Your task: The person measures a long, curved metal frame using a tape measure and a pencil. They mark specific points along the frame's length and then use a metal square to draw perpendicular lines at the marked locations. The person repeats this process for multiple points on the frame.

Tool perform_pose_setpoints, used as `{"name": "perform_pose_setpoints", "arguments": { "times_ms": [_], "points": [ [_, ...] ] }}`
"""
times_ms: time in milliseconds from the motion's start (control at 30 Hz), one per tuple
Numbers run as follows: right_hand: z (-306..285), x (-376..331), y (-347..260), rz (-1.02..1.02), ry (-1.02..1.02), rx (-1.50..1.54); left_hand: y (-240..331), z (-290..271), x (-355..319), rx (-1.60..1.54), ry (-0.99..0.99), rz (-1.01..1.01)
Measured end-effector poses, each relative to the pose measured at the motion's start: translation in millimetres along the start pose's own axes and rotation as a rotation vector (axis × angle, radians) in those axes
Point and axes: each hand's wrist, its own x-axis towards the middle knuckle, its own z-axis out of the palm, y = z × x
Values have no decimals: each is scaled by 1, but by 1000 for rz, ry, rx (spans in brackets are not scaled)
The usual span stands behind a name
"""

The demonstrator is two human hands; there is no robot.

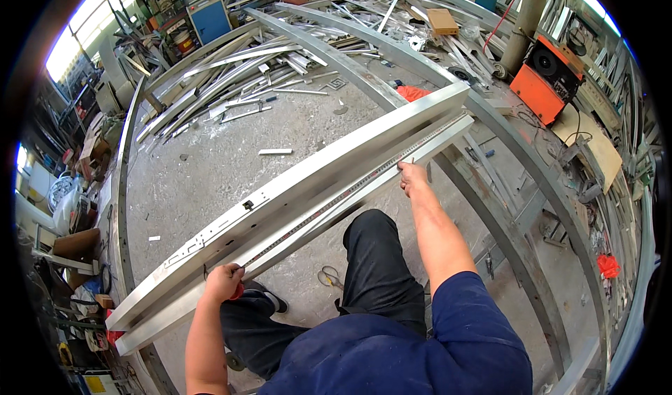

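Head view. Tape measure (336, 205): laid along near metal bar (155, 327), eight to two o'clock. Left hand (224, 281), eight o'clock: closed on red object (239, 292). Right hand (414, 177), three o'clock: fingers curled; what they pinch, cannot tell. Advised: blade flat, taut, parallel to edge.

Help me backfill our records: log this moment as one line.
left hand: apparently gripping red item | right hand: at tape blade, grip unclear | tape blade: stretched along nearer silver beam | farther silver beam: alongside
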Motion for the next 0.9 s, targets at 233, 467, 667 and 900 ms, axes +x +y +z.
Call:
{"name": "perform_pose_setpoints", "arguments": {
  "times_ms": [233,467,667,900],
  "points": [
    [-16,-19,12,33,-130,125,-2,2,7,-31,-17,12],
    [-12,-43,23,77,-221,124,-11,-2,10,39,-46,13],
    [-20,-58,23,104,-396,161,-13,-4,12,100,-46,-36],
    [3,-135,10,28,-524,135,-38,-16,1,202,-95,-293]
  ]
}}
